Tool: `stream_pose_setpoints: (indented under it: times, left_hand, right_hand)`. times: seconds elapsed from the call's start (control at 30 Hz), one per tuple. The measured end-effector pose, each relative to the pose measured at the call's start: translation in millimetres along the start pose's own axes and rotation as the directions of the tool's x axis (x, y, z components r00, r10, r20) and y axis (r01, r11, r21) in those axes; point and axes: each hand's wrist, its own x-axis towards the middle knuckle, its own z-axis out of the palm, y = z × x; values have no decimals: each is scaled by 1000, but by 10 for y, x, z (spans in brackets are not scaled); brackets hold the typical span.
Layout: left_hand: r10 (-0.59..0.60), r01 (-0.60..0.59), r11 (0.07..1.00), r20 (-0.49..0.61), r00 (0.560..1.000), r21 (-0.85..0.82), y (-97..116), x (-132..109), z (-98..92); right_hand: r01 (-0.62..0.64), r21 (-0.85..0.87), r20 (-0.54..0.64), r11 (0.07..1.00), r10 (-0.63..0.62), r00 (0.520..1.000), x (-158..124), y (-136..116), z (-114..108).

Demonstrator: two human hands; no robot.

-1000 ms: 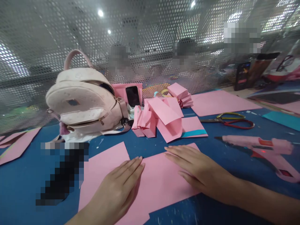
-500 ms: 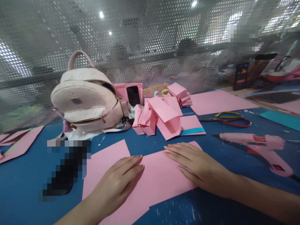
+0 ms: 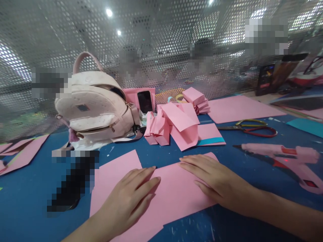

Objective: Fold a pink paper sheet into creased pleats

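Left hand: the left hand point(image 3: 126, 198) rests palm down on the pink paper, knuckles lightly arched, fingers stretched toward the far right and slightly apart, clamped on nothing; the longest reach lies close to the paper's far edge
Right hand: the right hand point(image 3: 212, 176) lies flatter over the paper's right end, fingers pointing left and close together, the thumb spread away below them, nothing gripped
Between the hands: they stand apart, a bare stretch of paper showing between them
Cut off: the left forearm point(image 3: 85, 228) leaves at the bottom edge, the right forearm point(image 3: 282, 210) at the right; the paper's near left part also runs out of view
Hard to make out: a black object point(image 3: 75, 181) left of the paper is pixelated, as are patches behind the perforated panel point(image 3: 161, 20); both palms are hidden
Pink paper: the pink paper point(image 3: 174, 193) lies flat on the blue table point(image 3: 27, 211), smooth and matte, its outline stepped at the far and near edges; whether it is one folded sheet or two overlapping, I cannot tell
Glue gun: the pink glue gun point(image 3: 280, 153) lies right of the right hand, a red light showing
Scissors: the scissors point(image 3: 252, 127), one handle yellow and one red, lie beyond the glue gun
Backpack: the pale pink backpack point(image 3: 96, 104) stands at the far left
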Motion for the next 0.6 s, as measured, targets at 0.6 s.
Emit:
stream_pose_setpoints:
  times: [0.6]
  left_hand:
    - [-87,69,985,108,990,159,260,-71,75]
  right_hand:
    - [-11,32,-4,999,11,1000,-12,0,-9]
